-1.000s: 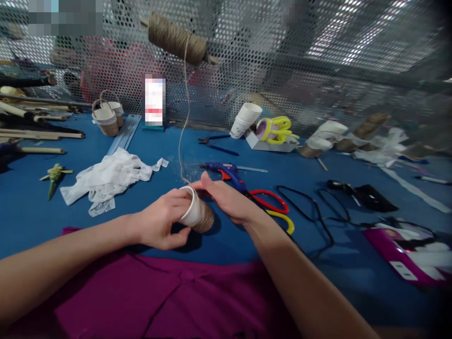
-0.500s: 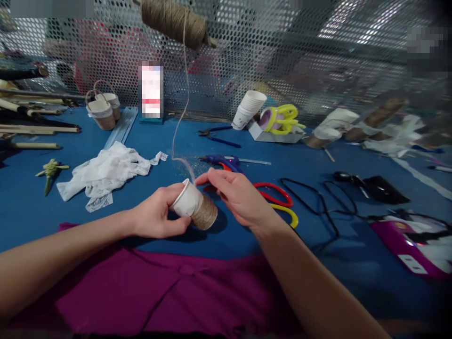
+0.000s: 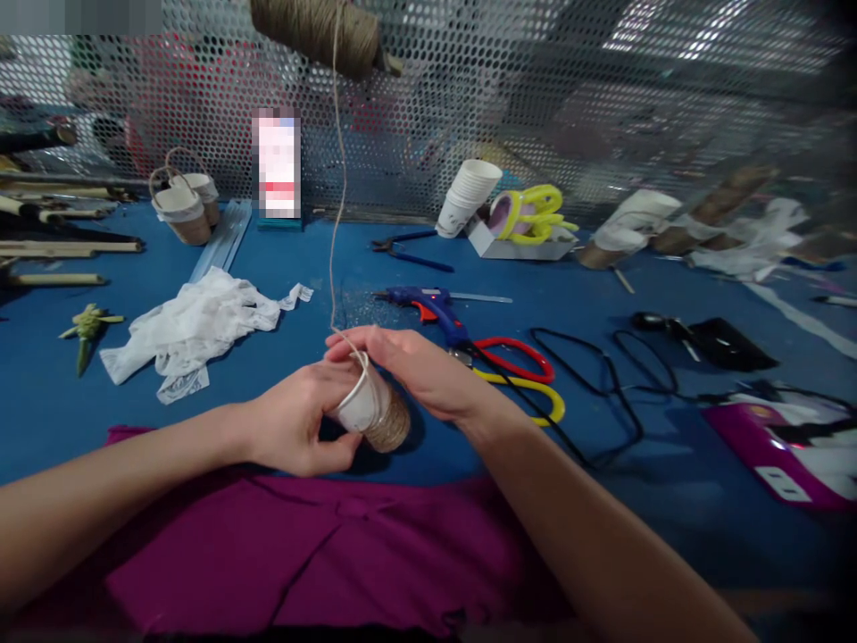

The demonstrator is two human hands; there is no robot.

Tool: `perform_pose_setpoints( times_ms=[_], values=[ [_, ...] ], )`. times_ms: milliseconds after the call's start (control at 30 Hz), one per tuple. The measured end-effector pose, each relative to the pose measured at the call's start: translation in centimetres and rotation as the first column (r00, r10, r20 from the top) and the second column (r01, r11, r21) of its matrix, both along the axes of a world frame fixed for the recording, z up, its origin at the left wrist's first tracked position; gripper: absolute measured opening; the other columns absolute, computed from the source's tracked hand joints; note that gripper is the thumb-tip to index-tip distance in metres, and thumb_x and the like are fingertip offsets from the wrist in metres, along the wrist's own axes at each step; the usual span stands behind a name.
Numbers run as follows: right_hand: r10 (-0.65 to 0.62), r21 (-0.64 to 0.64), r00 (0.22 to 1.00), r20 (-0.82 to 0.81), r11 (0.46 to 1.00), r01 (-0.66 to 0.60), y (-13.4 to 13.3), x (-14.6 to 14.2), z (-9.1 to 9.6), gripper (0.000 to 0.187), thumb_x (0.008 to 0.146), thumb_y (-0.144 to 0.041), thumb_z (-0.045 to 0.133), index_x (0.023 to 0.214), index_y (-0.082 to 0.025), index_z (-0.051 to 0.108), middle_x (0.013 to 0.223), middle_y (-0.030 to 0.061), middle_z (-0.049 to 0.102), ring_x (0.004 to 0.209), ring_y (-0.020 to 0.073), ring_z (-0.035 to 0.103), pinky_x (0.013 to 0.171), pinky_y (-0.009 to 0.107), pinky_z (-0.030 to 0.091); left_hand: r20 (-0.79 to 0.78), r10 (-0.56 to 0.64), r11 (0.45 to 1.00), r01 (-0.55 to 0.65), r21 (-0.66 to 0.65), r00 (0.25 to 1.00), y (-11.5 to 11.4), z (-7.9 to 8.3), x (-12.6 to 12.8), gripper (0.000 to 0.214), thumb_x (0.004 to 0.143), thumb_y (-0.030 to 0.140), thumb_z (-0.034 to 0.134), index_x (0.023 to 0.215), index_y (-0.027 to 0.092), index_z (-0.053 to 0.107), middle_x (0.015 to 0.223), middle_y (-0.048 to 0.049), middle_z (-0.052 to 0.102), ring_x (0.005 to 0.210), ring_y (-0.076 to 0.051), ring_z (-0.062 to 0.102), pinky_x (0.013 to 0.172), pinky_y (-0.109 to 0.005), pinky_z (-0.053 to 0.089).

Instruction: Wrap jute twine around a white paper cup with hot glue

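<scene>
My left hand (image 3: 301, 424) is closed around a white paper cup (image 3: 361, 406) lying on its side just above the blue table (image 3: 281, 268). The cup's lower half is wrapped in brown jute twine (image 3: 392, 427). A strand of twine (image 3: 336, 179) runs from the cup up to a spool (image 3: 314, 31) hung on the mesh wall. My right hand (image 3: 408, 366) curls over the top of the cup and pinches the strand at its rim.
A blue glue gun (image 3: 432, 306) and red and yellow scissors (image 3: 519, 371) lie right of my hands, with black cords (image 3: 603, 393) beyond. White lace (image 3: 194, 326) lies left. Stacked cups (image 3: 469, 192), wrapped cups (image 3: 180, 210), sticks (image 3: 60, 246) and pliers (image 3: 408, 250) line the back.
My right hand moved left over the cup's rim, carrying the twine strand across it. My left hand turned the cup slightly. The view tilted down a little.
</scene>
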State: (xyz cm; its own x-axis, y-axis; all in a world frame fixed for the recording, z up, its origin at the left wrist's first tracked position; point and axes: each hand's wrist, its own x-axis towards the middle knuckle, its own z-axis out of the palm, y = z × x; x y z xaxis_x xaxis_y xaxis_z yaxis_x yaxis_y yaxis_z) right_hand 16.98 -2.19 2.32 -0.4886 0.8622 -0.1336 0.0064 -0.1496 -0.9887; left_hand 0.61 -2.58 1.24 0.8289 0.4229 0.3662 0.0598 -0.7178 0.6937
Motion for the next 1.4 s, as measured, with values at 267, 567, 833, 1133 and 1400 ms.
perform_pose_setpoints(
  times_ms=[267,567,833,1133,1400],
  values=[
    [-0.318,0.136,0.937,-0.144,0.932,0.337,0.0,1.0,0.0,0.008,0.067,-0.03,0.067,0.066,-0.022,0.066,0.076,-0.0025,0.063,0.073,0.0091,0.054,0.073,0.025,0.042,-0.078,0.125,0.889,-0.147,-0.434,0.989,0.4,-0.3,-0.7,0.012,0.07,0.016,0.051,0.081,0.011,0.052,0.073,-0.0004,0.051,0.06,-0.009,0.045,0.055,-0.02,0.04],
    [-0.461,0.238,0.881,-0.108,0.848,0.473,-0.4,1.4,-0.1,0.011,0.064,-0.032,0.069,0.063,-0.022,0.064,0.066,-0.0032,0.061,0.065,0.0093,0.052,0.065,0.025,0.042,-0.084,0.153,0.74,-0.171,-0.65,0.985,0.7,-0.5,-0.6,0.014,0.07,0.019,0.054,0.08,0.012,0.048,0.063,0.0041,0.044,0.052,-0.005,0.036,0.048,-0.016,0.032],
    [-0.514,0.313,0.858,-0.014,0.812,0.492,-0.7,1.4,-0.1,0.015,0.065,-0.035,0.067,0.063,-0.021,0.062,0.064,-0.002,0.059,0.064,0.0111,0.051,0.062,0.027,0.042,-0.094,0.16,0.778,-0.185,-0.601,0.983,0.6,-0.6,-0.7,0.012,0.071,0.017,0.053,0.081,0.012,0.048,0.063,0.0041,0.045,0.052,-0.006,0.038,0.048,-0.016,0.034],
    [-0.535,0.308,0.84,0.09,0.817,0.488,-0.6,1.2,-0.4,0.015,0.068,-0.034,0.065,0.066,-0.019,0.063,0.063,-0.0022,0.058,0.061,0.0102,0.049,0.06,0.027,0.04,-0.002,0.168,0.889,-0.152,-0.432,0.986,0.5,-0.7,-0.8,0.009,0.071,0.015,0.054,0.08,0.012,0.053,0.075,0.0003,0.049,0.06,-0.007,0.045,0.054,-0.017,0.04],
    [-0.499,0.3,0.858,0.117,0.842,0.449,-0.5,1.1,-0.6,0.018,0.068,-0.037,0.065,0.066,-0.019,0.063,0.066,-0.0009,0.061,0.065,0.0121,0.052,0.065,0.028,0.041,0.012,0.163,0.93,-0.15,-0.335,0.986,0.5,-0.7,-0.8,0.007,0.071,0.014,0.053,0.078,0.012,0.054,0.078,-0.0014,0.05,0.064,-0.009,0.046,0.058,-0.019,0.042]
  ],
)
